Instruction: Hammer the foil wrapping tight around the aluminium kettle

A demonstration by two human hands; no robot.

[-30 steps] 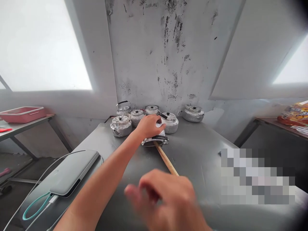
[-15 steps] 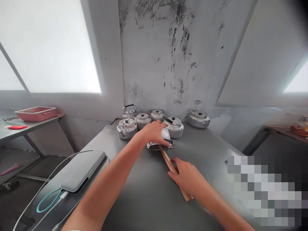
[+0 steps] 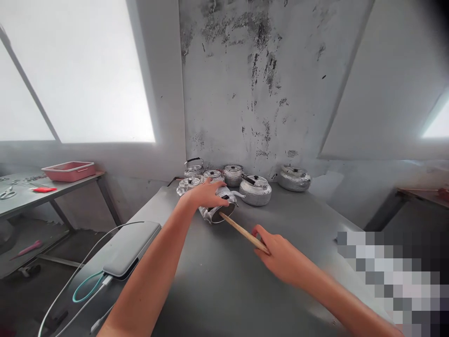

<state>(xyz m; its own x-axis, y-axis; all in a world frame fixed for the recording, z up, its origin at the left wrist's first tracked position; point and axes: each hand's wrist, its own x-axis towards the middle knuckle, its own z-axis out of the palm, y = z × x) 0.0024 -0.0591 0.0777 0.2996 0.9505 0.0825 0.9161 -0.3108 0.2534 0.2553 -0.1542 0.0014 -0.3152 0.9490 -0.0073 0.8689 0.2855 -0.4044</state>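
Observation:
My left hand (image 3: 207, 193) reaches over a silvery kettle (image 3: 227, 211), fingers spread across its body, holding it tipped on its side with the open mouth facing me. A pale wooden stick (image 3: 242, 230) runs from my right hand (image 3: 272, 250), which is closed around its near end. The stick's far tip reaches inside the kettle's mouth, where its end is hidden. Just right of the tilted kettle stands another lidded kettle (image 3: 256, 194) with a black handle. Part of a further kettle (image 3: 189, 184) shows behind my left wrist.
More kettles stand along the wall, one at the right back (image 3: 294, 179). On the left of the metal table (image 3: 217, 290) lies a grey power bank (image 3: 133, 250) with cables. A side table carries a pink basket (image 3: 70, 172), scissors (image 3: 7, 193) and a red object (image 3: 44, 189).
The kettle has been turned, so its mouth faces more to the right. The stick has swung to a flatter slant, and my right hand now grips its near end. The view has shifted slightly.

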